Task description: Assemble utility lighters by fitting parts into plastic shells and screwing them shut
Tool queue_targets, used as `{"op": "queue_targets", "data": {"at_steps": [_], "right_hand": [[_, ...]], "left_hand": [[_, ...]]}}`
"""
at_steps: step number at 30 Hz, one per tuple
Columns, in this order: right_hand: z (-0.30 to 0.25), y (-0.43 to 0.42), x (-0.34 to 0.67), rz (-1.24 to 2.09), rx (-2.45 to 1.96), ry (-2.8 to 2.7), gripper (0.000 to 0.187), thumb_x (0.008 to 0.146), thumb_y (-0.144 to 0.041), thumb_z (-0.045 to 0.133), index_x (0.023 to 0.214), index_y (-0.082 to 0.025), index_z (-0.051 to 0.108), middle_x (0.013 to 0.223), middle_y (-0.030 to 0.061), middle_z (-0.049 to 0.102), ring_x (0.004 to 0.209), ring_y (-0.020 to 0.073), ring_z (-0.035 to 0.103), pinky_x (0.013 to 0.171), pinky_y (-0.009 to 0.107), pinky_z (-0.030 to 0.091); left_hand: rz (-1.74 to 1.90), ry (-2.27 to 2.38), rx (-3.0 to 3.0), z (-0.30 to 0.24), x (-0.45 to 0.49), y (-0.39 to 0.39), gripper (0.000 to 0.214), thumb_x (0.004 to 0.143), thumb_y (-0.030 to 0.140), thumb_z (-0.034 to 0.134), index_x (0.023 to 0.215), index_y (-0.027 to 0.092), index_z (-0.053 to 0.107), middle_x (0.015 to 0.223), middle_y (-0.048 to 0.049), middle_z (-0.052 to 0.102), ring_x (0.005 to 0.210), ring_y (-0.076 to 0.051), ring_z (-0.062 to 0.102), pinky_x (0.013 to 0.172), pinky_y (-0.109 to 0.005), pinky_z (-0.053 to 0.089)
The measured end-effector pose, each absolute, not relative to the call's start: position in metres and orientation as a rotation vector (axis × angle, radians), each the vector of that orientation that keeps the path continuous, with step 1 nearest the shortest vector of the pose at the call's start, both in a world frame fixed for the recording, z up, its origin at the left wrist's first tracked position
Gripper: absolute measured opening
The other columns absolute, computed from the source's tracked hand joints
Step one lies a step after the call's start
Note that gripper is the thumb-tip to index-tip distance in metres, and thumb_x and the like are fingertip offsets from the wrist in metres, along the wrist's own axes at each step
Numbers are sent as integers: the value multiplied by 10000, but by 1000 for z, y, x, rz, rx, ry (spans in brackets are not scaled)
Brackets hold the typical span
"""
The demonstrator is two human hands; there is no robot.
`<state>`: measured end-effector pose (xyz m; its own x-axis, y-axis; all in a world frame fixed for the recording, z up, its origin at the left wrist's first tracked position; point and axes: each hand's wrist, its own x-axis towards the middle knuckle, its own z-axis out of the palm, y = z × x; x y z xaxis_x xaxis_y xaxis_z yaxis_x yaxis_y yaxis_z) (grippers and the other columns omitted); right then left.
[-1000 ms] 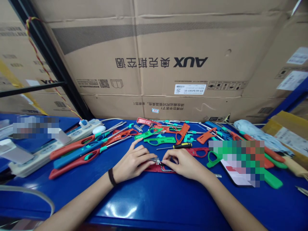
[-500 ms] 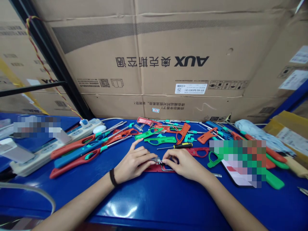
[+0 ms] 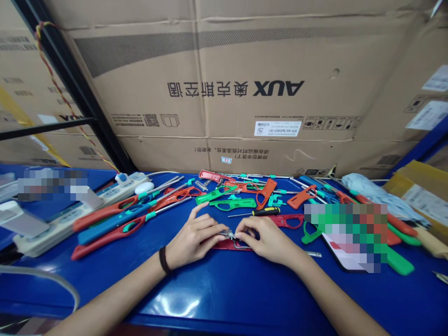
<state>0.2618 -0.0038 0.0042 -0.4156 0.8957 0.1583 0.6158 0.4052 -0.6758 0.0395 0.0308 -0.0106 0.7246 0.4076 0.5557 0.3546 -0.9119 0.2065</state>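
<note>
One small clear part [image 3: 229,234] over a red handle shell [image 3: 226,244], clamped in the left hand [image 3: 191,237], right hand [image 3: 269,238] pinched on its three-o'clock end, screwdriver [image 3: 266,212] at two o'clock, green handle shell [image 3: 238,204] at twelve, blue table [image 3: 224,284] beneath

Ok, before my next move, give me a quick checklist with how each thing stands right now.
1. Small clear part between the left hand's fingertips: ok.
2. Right hand's grip: cannot tell; the fingertips hide it.
3. Red shell on the table, below the fingertips: ok.
4. Wire fully seated in that shell: cannot tell.
5. Screwdriver lying free, beyond the right hand: ok.
6. Loose pieces well away from both hands: not ok; a green shell lies near the left.
</note>
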Motion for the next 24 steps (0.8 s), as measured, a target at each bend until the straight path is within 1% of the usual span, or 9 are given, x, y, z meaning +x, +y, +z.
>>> {"op": "queue_targets", "data": {"at_steps": [5,9,12,18,24], "right_hand": [[4,-4,262,765,-1282,-2201,116,859,-200,556,820,-195,665,686,-9,637,598,114,540,565,223,377],[2,-4,262,699,-1243,-2259,110,853,-195,576,815,-199,679,801,10,692,746,142,593,680,247,420],[1,-4,262,645,-1251,-2272,96,853,-195,585,814,-200,673,835,13,684,817,150,595,752,262,428],[1,-5,261,625,-1276,-2282,85,849,-190,592,820,-209,669,842,8,666,836,150,594,738,258,439],[1,-6,261,604,-1297,-2282,66,846,-207,608,840,-218,673,802,-2,677,766,146,611,783,297,446]], "left_hand": [[860,594,2818,-5,37,30,188,910,199,515,1053,219,636,820,12,670,747,-120,596,1121,-469,141],[737,602,2835,-2,35,33,187,898,229,528,1036,241,655,827,2,676,791,-141,592,1103,-474,172],[709,591,2834,-3,34,35,187,894,245,541,1036,242,662,844,-8,673,832,-150,597,1092,-475,201],[706,587,2828,-4,33,38,206,879,244,562,1057,252,666,851,-11,650,847,-147,593,1076,-448,248],[716,586,2832,-5,31,40,260,856,322,615,1107,265,649,894,-21,654,856,-162,588,1025,-432,307]]}}
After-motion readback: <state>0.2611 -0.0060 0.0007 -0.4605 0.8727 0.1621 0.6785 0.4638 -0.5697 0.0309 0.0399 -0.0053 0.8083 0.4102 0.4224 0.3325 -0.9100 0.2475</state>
